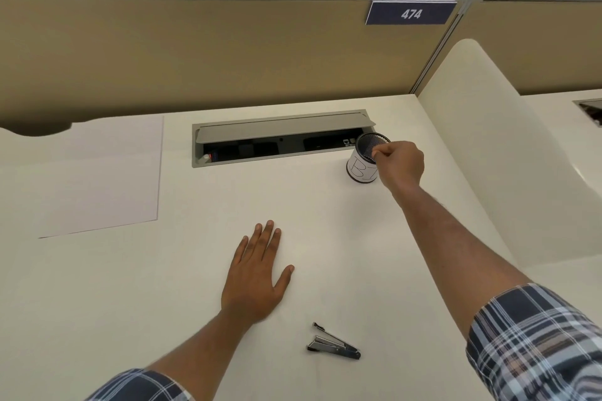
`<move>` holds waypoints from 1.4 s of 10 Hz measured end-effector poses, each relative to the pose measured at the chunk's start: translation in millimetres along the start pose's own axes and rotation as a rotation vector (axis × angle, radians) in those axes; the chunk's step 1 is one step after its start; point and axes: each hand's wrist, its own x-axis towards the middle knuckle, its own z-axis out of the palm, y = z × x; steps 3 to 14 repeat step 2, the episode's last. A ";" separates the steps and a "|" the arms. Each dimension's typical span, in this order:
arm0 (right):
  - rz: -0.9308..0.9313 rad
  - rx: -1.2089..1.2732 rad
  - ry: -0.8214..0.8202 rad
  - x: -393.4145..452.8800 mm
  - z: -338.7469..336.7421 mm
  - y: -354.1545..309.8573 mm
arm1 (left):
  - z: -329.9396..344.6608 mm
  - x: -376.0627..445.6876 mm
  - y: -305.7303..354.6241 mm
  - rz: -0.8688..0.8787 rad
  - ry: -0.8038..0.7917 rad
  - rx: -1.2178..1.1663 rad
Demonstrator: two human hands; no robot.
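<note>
Around the stapler (334,342) the desk (182,270) lies open on every side; beyond it, the raised cable-tray lid (283,128) and mesh cup (363,161) block passage.

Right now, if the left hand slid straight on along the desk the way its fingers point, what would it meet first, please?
Probably the open cable tray set in the desk; the left hand lies flat, fingers pointing toward it, with bare surface between.
</note>
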 end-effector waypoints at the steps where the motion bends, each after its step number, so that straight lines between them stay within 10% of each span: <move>1: -0.037 0.066 0.019 -24.0 2.0 4.1 | 2.0 -1.3 -1.2 0.001 0.015 0.000; 14: -0.070 0.121 -0.010 -62.6 14.0 12.5 | 0.3 0.7 -3.6 0.008 0.023 0.016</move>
